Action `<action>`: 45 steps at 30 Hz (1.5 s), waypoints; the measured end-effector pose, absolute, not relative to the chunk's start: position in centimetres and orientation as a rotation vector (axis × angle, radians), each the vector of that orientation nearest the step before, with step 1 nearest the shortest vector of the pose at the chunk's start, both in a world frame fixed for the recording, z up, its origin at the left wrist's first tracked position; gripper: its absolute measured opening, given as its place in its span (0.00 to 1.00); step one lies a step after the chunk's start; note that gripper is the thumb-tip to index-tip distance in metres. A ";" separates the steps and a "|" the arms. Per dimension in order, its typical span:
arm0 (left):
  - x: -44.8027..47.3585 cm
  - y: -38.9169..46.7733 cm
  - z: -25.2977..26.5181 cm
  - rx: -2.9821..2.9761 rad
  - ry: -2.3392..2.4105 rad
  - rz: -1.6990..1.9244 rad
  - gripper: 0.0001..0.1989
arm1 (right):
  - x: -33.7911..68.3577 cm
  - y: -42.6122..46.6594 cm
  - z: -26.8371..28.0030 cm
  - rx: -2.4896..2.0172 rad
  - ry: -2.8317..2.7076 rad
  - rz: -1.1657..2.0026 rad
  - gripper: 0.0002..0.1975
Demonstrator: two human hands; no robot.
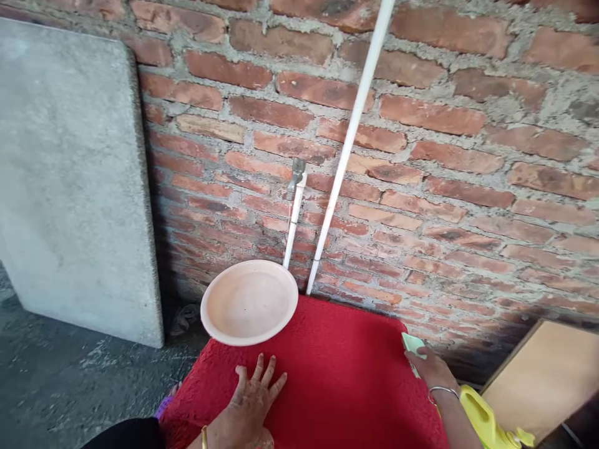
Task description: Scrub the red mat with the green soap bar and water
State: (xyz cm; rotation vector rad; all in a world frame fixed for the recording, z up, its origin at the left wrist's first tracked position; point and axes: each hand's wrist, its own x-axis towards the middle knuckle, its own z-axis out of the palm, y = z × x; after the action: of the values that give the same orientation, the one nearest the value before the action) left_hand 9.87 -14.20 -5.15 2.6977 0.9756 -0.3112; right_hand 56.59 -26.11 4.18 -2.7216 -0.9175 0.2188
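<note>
My left hand (255, 398) lies on a red cloth-like surface (341, 374), fingers spread and nothing held. At the right edge of that surface, my right hand (434, 369) is closed around a small pale green block (412, 343); its lower part is hidden by my fingers, and its exact kind cannot be made out. A shallow pale pink basin (250, 304) rests at the far left corner of the red surface, just beyond my left fingertips. It looks empty apart from a tiny dark speck.
A brick wall (421, 162) rises behind, with a tall white pipe (350, 137) and a short pipe with a grey tap (296, 174). A grey slab (75, 174) leans at left. At right are a yellow jug (482, 418) and a tan board (552, 374).
</note>
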 end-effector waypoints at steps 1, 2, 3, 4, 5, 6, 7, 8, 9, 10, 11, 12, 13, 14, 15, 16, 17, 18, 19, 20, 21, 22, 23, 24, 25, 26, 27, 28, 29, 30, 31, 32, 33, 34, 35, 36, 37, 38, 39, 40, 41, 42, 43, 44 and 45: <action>9.9 -14.2 -5.3 2.702 0.969 -0.298 0.59 | 55.8 -25.3 4.3 -2.718 -0.916 0.282 0.19; 9.9 -14.2 -5.4 2.706 0.966 -0.287 0.59 | 54.5 -24.2 4.3 -2.707 -0.929 0.343 0.20; 9.8 -14.2 -5.4 2.705 0.961 -0.283 0.59 | 52.9 -22.8 4.3 -2.696 -0.964 0.394 0.21; 9.8 -14.2 -5.3 2.700 0.957 -0.274 0.59 | 50.9 -21.2 4.4 -2.687 -1.021 0.427 0.22; 9.7 -14.2 -5.1 2.691 0.947 -0.272 0.58 | 48.7 -19.5 4.4 -2.682 -1.088 0.443 0.23; 9.6 -14.2 -5.0 2.682 0.937 -0.264 0.58 | 46.5 -17.6 4.4 -2.673 -1.158 0.456 0.23; 9.6 -14.2 -4.7 2.674 0.924 -0.254 0.58 | 44.2 -15.8 4.3 -2.659 -1.222 0.465 0.23; 9.5 -14.1 -4.5 2.667 0.910 -0.246 0.58 | 42.0 -14.0 4.2 -2.640 -1.274 0.473 0.24; 9.4 -14.1 -4.4 2.658 0.903 -0.247 0.58 | 40.0 -12.3 4.0 -2.616 -1.312 0.477 0.24; 9.4 -14.1 -4.2 2.647 0.904 -0.256 0.58 | 38.1 -10.8 3.7 -2.590 -1.345 0.474 0.24; 9.3 -14.1 -4.1 2.636 0.907 -0.270 0.58 | 36.5 -9.4 3.4 -2.564 -1.379 0.468 0.23; 9.3 -14.1 -4.0 2.625 0.913 -0.274 0.58 | 35.2 -8.3 3.0 -2.536 -1.415 0.459 0.23; 9.3 -14.1 -4.0 2.615 0.922 -0.276 0.58 | 34.3 -7.5 2.6 -2.510 -1.449 0.448 0.22; 9.3 -14.1 -3.9 2.609 0.935 -0.270 0.58 | 33.8 -7.0 2.2 -2.490 -1.478 0.433 0.22; 9.2 -14.1 -3.7 2.604 0.944 -0.261 0.58 | 33.8 -6.7 1.9 -2.477 -1.499 0.418 0.22; 9.2 -14.1 -3.6 2.599 0.944 -0.258 0.58 | 34.3 -6.7 1.7 -2.475 -1.508 0.403 0.22; 9.2 -14.1 -3.4 2.594 0.940 -0.264 0.58 | 35.4 -7.0 1.5 -2.483 -1.502 0.388 0.22; 9.2 -14.1 -3.2 2.589 0.933 -0.274 0.58 | 36.9 -7.5 1.5 -2.503 -1.480 0.373 0.23; 9.2 -14.1 -3.1 2.587 0.921 -0.289 0.58 | 38.8 -8.2 1.5 -2.533 -1.443 0.358 0.23; 9.2 -14.2 -3.0 2.589 0.909 -0.300 0.58 | 41.0 -9.2 1.7 -2.570 -1.393 0.344 0.24; 9.3 -14.2 -2.9 2.596 0.910 -0.307 0.58 | 43.4 -10.4 1.9 -2.613 -1.329 0.330 0.25; 9.4 -14.2 -2.9 2.607 0.923 -0.310 0.59 | 45.9 -11.9 2.2 -2.660 -1.253 0.318 0.26; 9.4 -14.3 -2.9 2.620 0.941 -0.309 0.59 | 48.4 -13.5 2.5 -2.707 -1.168 0.306 0.26; 9.5 -14.3 -3.0 2.632 0.956 -0.312 0.60 | 50.7 -15.2 2.9 -2.753 -1.075 0.295 0.26; 9.6 -14.4 -3.2 2.643 0.967 -0.314 0.60 | 52.7 -17.0 3.2 -2.794 -0.979 0.284 0.26; 9.6 -14.4 -3.4 2.653 0.969 -0.316 0.60 | 54.5 -18.9 3.5 -2.828 -0.885 0.275 0.25; 9.6 -14.4 -3.6 2.659 0.964 -0.323 0.60 | 55.9 -20.6 3.7 -2.854 -0.796 0.266 0.24; 9.6 -14.3 -3.8 2.664 0.958 -0.327 0.60 | 57.0 -22.2 3.9 -2.869 -0.720 0.258 0.23; 9.6 -14.2 -4.0 2.667 0.953 -0.334 0.60 | 57.7 -23.5 4.0 -2.878 -0.657 0.252 0.23; 9.6 -14.1 -4.3 2.668 0.949 -0.337 0.60 | 58.2 -24.4 4.1 -2.882 -0.606 0.249 0.22; 9.6 -14.1 -4.5 2.670 0.946 -0.330 0.60 | 58.4 -25.0 4.2 -2.875 -0.577 0.244 0.23; 9.6 -14.0 -4.7 2.676 0.945 -0.320 0.59 | 58.3 -25.1 4.2 -2.857 -0.571 0.239 0.23; 9.6 -13.9 -5.0 2.684 0.947 -0.309 0.59 | 57.9 -24.8 4.2 -2.830 -0.586 0.234 0.25; 9.6 -13.9 -5.2 2.693 0.952 -0.302 0.58 | 57.2 -24.2 4.2 -2.798 -0.621 0.234 0.26; 9.7 -13.9 -5.3 2.700 0.959 -0.303 0.58 | 56.2 -23.2 4.1 -2.761 -0.673 0.243 0.27; 9.8 -13.8 -5.5 2.705 0.969 -0.310 0.59 | 54.9 -22.1 3.9 -2.721 -0.739 0.263 0.28; 9.8 -13.8 -5.6 2.707 0.976 -0.327 0.59 | 53.3 -20.9 3.6 -2.682 -0.813 0.294 0.28; 9.9 -13.7 -5.7 2.705 0.979 -0.345 0.60 | 51.4 -19.6 3.2 -2.644 -0.884 0.332 0.27; 9.9 -13.7 -5.7 2.704 0.979 -0.359 0.60 | 49.2 -18.3 2.8 -2.604 -0.962 0.365 0.26; 9.9 -13.7 -5.7 2.705 0.978 -0.367 0.60 | 46.9 -17.2 2.3 -2.566 -1.049 0.391 0.25; 9.9 -13.6 -5.7 2.707 0.977 -0.373 0.60 | 44.4 -16.1 1.9 -2.532 -1.143 0.408 0.23; 9.8 -13.6 -5.6 2.708 0.977 -0.373 0.60 | 41.9 -15.1 1.5 -2.502 -1.241 0.417 0.22; 9.7 -13.6 -5.6 2.711 0.977 -0.365 0.59 | 39.4 -14.3 1.2 -2.468 -1.342 0.420 0.21; 9.6 -13.6 -5.5 2.712 0.975 -0.355 0.59 | 37.1 -13.7 0.9 -2.433 -1.435 0.419 0.20; 9.5 -13.6 -5.5 2.712 0.973 -0.345 0.59 | 35.1 -13.1 0.8 -2.400 -1.514 0.418 0.20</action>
State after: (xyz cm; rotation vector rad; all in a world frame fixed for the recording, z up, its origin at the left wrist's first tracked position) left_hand 9.49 -13.64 -5.51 2.7120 0.9727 -0.3446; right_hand 35.14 -13.12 0.80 -2.3996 -1.5143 0.4185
